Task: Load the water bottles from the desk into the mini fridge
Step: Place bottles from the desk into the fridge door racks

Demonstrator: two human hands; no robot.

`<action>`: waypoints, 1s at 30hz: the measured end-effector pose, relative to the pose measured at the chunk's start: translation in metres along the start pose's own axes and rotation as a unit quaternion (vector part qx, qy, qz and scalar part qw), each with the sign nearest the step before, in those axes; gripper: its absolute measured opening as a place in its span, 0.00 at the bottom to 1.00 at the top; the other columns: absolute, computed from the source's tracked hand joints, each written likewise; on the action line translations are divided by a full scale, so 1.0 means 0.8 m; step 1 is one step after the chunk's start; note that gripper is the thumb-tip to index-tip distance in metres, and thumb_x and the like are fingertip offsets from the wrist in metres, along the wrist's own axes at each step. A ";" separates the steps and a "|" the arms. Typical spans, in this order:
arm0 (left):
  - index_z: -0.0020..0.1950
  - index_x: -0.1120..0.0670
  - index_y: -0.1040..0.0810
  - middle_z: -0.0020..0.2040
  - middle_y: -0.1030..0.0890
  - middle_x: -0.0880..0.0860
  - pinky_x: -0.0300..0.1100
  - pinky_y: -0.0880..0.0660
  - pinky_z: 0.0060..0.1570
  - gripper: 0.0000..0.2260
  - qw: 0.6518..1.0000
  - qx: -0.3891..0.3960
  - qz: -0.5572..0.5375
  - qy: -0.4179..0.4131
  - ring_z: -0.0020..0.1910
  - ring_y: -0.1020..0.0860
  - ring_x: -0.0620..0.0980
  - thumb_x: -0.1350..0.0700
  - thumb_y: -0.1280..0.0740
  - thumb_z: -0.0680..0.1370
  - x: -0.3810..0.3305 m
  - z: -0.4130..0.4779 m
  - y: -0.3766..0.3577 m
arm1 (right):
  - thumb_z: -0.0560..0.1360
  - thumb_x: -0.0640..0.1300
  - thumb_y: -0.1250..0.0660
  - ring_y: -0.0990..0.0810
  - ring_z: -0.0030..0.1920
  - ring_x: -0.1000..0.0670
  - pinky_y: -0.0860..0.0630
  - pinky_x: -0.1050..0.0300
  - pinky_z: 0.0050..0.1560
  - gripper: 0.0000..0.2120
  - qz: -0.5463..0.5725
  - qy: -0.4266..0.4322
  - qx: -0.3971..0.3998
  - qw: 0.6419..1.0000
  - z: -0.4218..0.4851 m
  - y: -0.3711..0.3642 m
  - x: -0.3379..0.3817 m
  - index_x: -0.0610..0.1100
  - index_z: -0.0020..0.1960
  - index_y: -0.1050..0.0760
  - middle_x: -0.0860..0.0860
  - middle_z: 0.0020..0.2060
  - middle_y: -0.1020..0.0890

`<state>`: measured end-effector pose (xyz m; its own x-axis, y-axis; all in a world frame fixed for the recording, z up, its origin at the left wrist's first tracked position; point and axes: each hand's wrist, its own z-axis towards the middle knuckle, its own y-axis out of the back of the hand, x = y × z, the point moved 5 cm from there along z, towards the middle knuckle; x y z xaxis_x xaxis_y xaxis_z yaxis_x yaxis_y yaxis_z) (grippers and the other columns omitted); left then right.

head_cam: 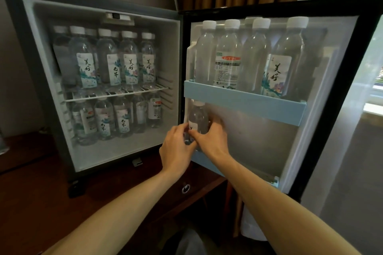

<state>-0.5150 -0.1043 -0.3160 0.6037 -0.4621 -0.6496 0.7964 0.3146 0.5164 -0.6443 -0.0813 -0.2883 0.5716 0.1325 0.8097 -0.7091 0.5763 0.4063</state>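
Note:
A clear water bottle (198,116) with a white cap stands upright at the left end of the lower door shelf (209,162) of the open mini fridge (41,64). My left hand (176,149) and my right hand (211,138) both grip its lower half, fingers curled round it from either side. Several bottles fill the upper door shelf (244,99). Inside the fridge, several more stand on the wire rack (116,94) and on the floor below it.
The fridge sits on a dark wooden desk (41,203) with a drawer pull (186,188) under the open door (335,89). Brown curtains hang behind; a sheer white curtain and a window are to the right.

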 end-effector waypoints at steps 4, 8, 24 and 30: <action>0.71 0.45 0.26 0.61 0.21 0.43 0.42 0.27 0.46 0.23 1.000 -0.005 -0.013 0.002 0.60 0.22 0.44 0.48 0.26 0.77 -0.001 -0.004 -0.005 | 0.71 0.62 0.23 0.18 0.59 0.45 0.18 0.44 0.55 0.34 -0.107 0.000 -0.002 0.994 -0.004 0.009 -0.002 0.47 0.69 0.30 0.49 0.60 0.19; 0.68 0.44 0.26 0.60 0.20 0.41 0.44 0.23 0.46 0.22 0.999 -0.005 -0.034 0.002 0.57 0.21 0.42 0.47 0.25 0.76 0.005 -0.008 -0.001 | 0.71 0.65 0.25 0.18 0.59 0.45 0.18 0.44 0.53 0.35 -0.135 -0.004 -0.030 0.990 -0.015 0.019 0.005 0.47 0.68 0.32 0.50 0.59 0.20; 0.67 0.46 0.25 0.59 0.20 0.43 0.42 0.29 0.46 0.18 0.992 -0.102 0.042 0.065 0.58 0.22 0.44 0.46 0.28 0.78 0.133 -0.035 0.198 | 0.78 0.55 0.32 0.21 0.43 0.54 0.24 0.52 0.44 0.10 -0.041 0.167 0.068 0.983 -0.100 -0.156 0.160 0.54 0.53 0.31 0.58 0.41 0.21; 0.62 0.46 0.23 0.56 0.20 0.43 0.42 0.31 0.47 0.15 0.968 -0.183 0.097 0.140 0.59 0.22 0.46 0.48 0.27 0.77 0.217 -0.068 0.310 | 0.78 0.52 0.31 0.19 0.42 0.53 0.20 0.46 0.46 0.08 0.021 0.221 0.166 0.961 -0.149 -0.273 0.221 0.53 0.53 0.28 0.57 0.40 0.20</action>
<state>-0.2108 -0.0614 -0.3310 0.6883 -0.1374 -0.7123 0.5944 0.6696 0.4453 -0.3390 -0.0876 -0.2847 0.6073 0.5220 0.5990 -0.7859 0.2840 0.5493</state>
